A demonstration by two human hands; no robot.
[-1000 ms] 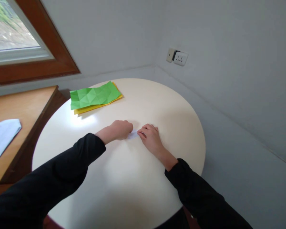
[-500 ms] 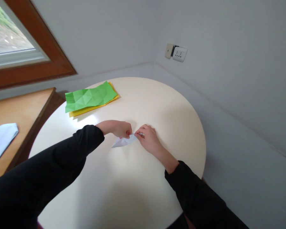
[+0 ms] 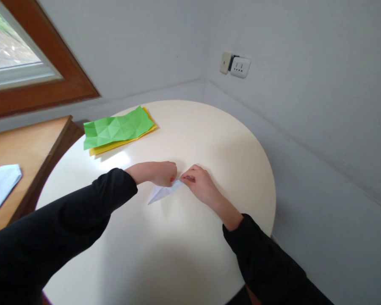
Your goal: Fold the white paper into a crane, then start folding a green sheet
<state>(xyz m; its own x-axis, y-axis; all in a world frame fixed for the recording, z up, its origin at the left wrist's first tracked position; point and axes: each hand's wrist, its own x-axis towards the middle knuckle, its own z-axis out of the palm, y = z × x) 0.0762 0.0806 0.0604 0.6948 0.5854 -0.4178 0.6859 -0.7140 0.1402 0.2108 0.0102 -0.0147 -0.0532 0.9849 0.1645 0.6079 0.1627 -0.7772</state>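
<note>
White, thin, folded paper is at the near-middle of the counter, between the two bare hands, with its pointed end directed to the lower left. The left hand lies over the upper part of this paper; its fingers are curled and appear clamped on the paper, although the back of the hand covers a part of the contact. The right hand pinches the right end: thumb and forefinger are together on the paper there, and the other fingers rest bent beside them. I judge that two grips so near each other give fine control of a small part of the paper, while one grip alone would let it turn.

The round, cream-white, smooth counter perhaps serves as a firm support under both hands. At its far left edge lies a green, creased, rectangular sheet of paper, on top of a yellow paper sheet that shows along the lower and right edges. Probably they are kept there so as not to disturb the hands. Farther left, a pale bluish-white, flat piece lies on a separate light-brown wooden table; whether it is cloth or paper, I cannot tell.
</note>
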